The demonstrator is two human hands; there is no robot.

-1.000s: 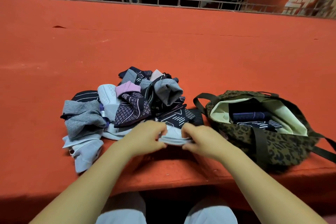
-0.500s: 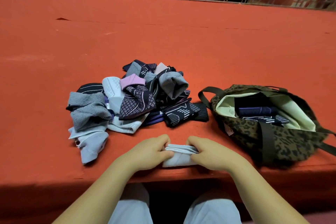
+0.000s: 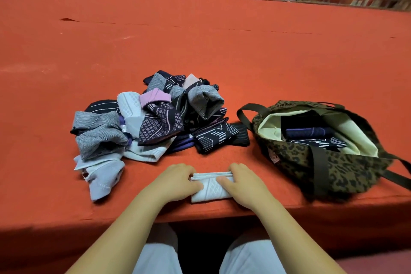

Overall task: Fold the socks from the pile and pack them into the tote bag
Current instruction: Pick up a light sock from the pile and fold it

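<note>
A folded white sock (image 3: 211, 187) lies flat at the near edge of the orange counter (image 3: 222, 51), where both hands can press it. The left hand (image 3: 175, 181) and right hand (image 3: 241, 181) pinch its two ends, each grip clamped on the fabric, probably to keep the fold from springing apart. The sock pile (image 3: 155, 122) sits just behind; the leopard-print tote bag (image 3: 322, 162) gapes open to the right, folded dark socks (image 3: 311, 138) already inside.
</note>
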